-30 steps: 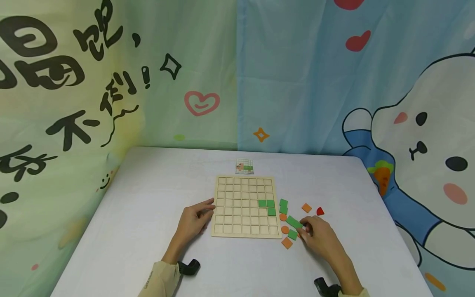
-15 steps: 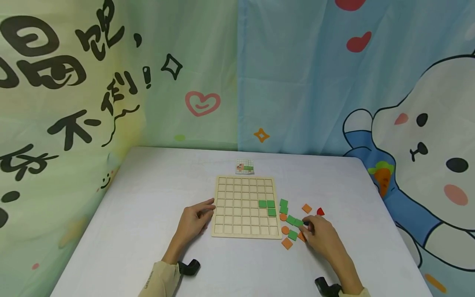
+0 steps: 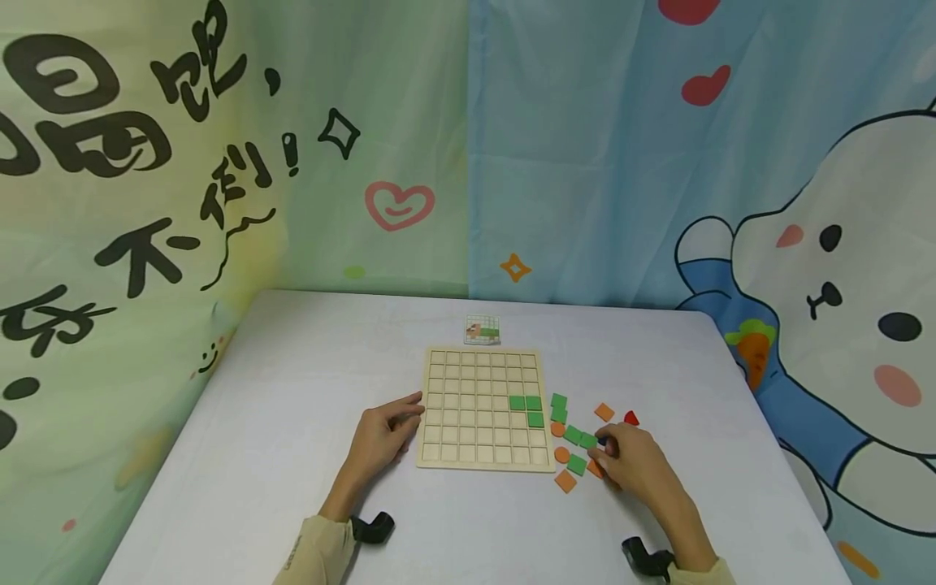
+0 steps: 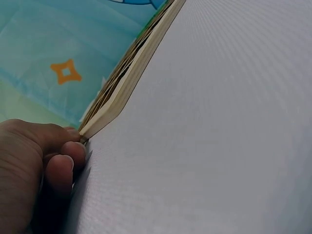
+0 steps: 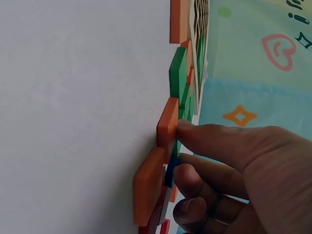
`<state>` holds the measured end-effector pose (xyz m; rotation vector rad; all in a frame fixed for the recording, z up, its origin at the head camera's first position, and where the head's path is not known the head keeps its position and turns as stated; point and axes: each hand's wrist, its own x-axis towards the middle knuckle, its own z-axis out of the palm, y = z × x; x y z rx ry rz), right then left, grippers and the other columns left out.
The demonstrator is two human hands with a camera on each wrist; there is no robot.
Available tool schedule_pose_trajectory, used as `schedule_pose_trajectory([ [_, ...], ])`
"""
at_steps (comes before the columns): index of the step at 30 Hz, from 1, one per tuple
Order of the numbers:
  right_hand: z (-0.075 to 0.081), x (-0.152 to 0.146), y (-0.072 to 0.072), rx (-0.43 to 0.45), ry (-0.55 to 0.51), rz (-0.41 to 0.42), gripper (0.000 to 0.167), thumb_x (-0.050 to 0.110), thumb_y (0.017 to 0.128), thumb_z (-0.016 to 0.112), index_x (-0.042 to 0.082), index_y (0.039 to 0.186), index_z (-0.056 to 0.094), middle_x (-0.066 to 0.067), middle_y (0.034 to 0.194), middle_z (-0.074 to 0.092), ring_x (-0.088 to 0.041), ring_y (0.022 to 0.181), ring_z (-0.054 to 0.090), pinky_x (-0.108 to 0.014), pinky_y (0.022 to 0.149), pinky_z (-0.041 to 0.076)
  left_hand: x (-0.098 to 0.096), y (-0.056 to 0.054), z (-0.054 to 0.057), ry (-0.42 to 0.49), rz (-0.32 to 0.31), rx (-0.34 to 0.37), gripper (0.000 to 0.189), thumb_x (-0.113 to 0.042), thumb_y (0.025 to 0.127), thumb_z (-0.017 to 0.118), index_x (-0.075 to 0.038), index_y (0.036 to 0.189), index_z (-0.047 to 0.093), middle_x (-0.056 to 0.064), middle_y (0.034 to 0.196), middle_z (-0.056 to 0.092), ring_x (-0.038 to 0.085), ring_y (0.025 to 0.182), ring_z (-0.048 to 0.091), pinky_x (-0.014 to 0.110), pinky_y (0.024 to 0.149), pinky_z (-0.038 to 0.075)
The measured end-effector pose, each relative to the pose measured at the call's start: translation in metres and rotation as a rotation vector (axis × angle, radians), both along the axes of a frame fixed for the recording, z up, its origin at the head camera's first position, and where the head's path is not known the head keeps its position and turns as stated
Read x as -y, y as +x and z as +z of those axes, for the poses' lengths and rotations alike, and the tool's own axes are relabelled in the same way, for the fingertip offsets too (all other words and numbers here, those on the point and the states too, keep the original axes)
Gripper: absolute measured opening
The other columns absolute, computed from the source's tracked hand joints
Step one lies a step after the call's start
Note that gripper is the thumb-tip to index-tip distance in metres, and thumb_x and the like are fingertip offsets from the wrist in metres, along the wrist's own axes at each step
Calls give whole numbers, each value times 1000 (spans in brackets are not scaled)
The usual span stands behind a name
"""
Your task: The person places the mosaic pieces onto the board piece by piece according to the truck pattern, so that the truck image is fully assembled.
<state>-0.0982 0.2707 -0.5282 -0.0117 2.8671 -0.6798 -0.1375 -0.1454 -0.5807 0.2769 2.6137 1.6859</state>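
Observation:
My left hand (image 3: 384,429) rests on the table, its fingertips touching the left edge of a pale wooden grid board (image 3: 468,463). The left wrist view shows those fingertips against the board's side (image 4: 124,92). Three green tiles sit in the board's right-hand cells, one being this green tile (image 3: 535,419). Beside the board, my right hand (image 3: 634,465) pinches a green square tile (image 3: 588,440) between thumb and index finger. A blue tile (image 5: 170,169) lies under the fingers. In the right wrist view, an orange tile (image 5: 168,122) stands in front of the thumb tip and partly hides the grip.
Loose tiles lie right of the board: several green ones, orange circles (image 3: 561,455), orange squares (image 3: 565,482) and a red piece (image 3: 631,418). A small picture card (image 3: 482,329) lies beyond the board. Printed curtains (image 3: 585,162) hang behind the white table (image 3: 307,366).
The green tiles by my right hand, earlier looking like one long strip, now show as two squares. More of the orange and blue tiles is uncovered. My left hand stays put.

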Motion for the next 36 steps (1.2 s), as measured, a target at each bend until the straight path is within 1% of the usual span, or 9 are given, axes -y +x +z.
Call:
schedule_pose_trajectory([
  [6,2,2,-1,4,-2,-6,32,18,92,81,-3,116,74,-2,79,54,-16,74,50,-28,63,38,0,0,0,8,-9,7,22,-12,103,70,-9,122,79,5,145,69,10,41,53,26,40,46],
  [13,1,6,-1,3,36,-22,33,18,93,81,-4,118,74,-4,81,55,-18,75,51,-31,65,39,0,0,0,8,-16,12,22,-13,103,70,-8,123,79,5,146,69,10,41,53,26,40,46],
  [21,2,10,0,-19,41,-19,32,17,93,81,-5,116,74,-4,80,55,-17,74,50,-30,64,39,1,-1,1,12,-16,10,22,-12,103,70,-9,123,79,5,145,70,9,42,54,26,40,46],
  [26,0,10,0,-8,34,-35,33,17,93,81,-4,117,74,-4,80,55,-17,74,50,-30,63,38,2,0,0,17,-18,10,22,-12,103,70,-9,122,79,5,145,70,10,42,54,27,40,47],
  [33,0,8,0,-39,37,-12,33,15,92,81,-5,117,74,-3,80,55,-17,76,50,-31,65,38,1,0,0,22,-12,14,22,-13,103,70,-10,122,79,5,145,70,11,41,54,27,40,46],
  [36,1,7,0,-34,44,-8,34,15,93,80,-6,119,74,-4,81,56,-18,76,51,-31,66,40,1,0,0,21,-14,13,22,-13,103,70,-10,123,79,5,145,70,10,41,54,27,40,46],
])
